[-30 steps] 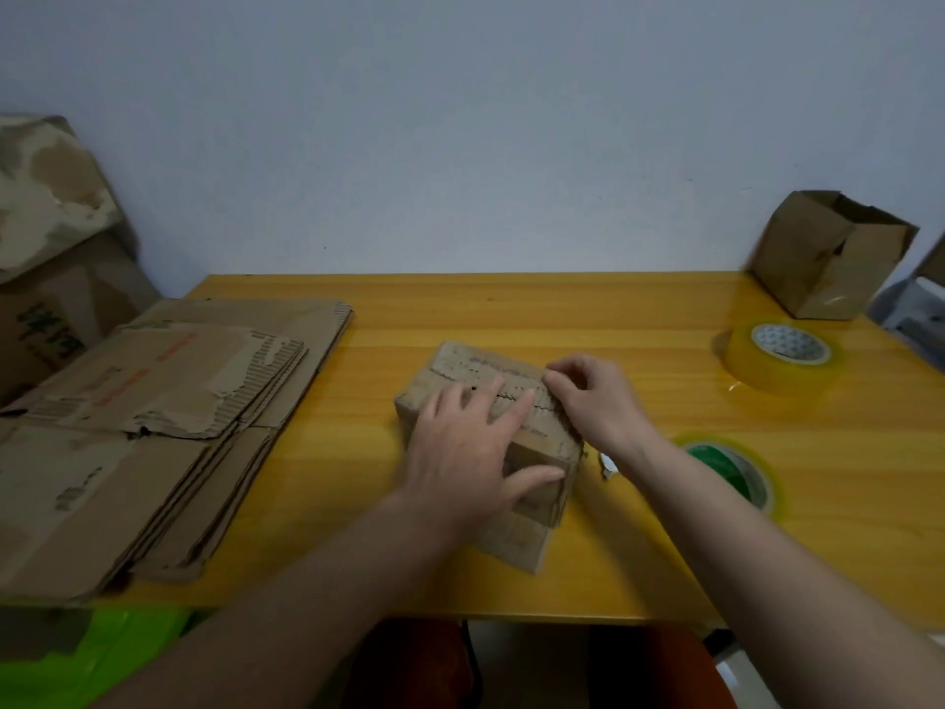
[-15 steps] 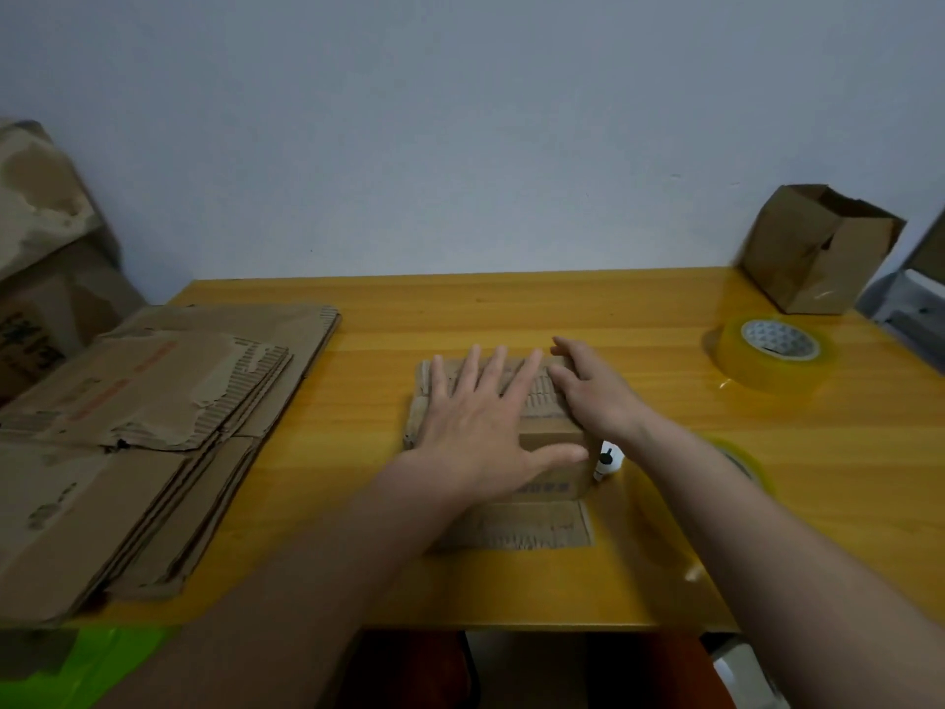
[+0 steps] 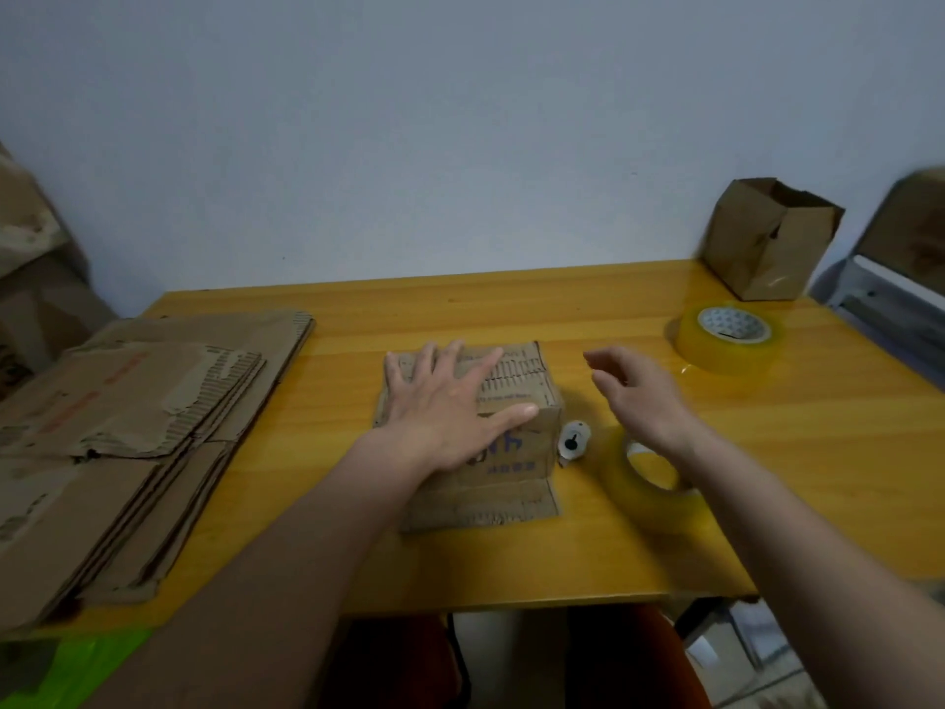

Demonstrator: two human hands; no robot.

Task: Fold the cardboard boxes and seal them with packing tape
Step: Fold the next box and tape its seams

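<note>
A small brown cardboard box stands in the middle of the yellow table, one flap lying flat toward me. My left hand presses flat on its top with spread, straight fingers. My right hand hovers to the right of the box, fingers relaxed, holding nothing. Beneath that hand's wrist lies a clear tape roll, partly hidden. A second, larger roll of yellowish tape sits farther right.
A stack of flattened cardboard covers the table's left side. A folded open-topped box stands at the far right corner against the wall. A small white object with a black mark lies beside the box. More cardboard leans at far left.
My right hand has lifted off the box top and moved right, over the near tape roll. The box sits square to me now; my left hand still presses on it.
</note>
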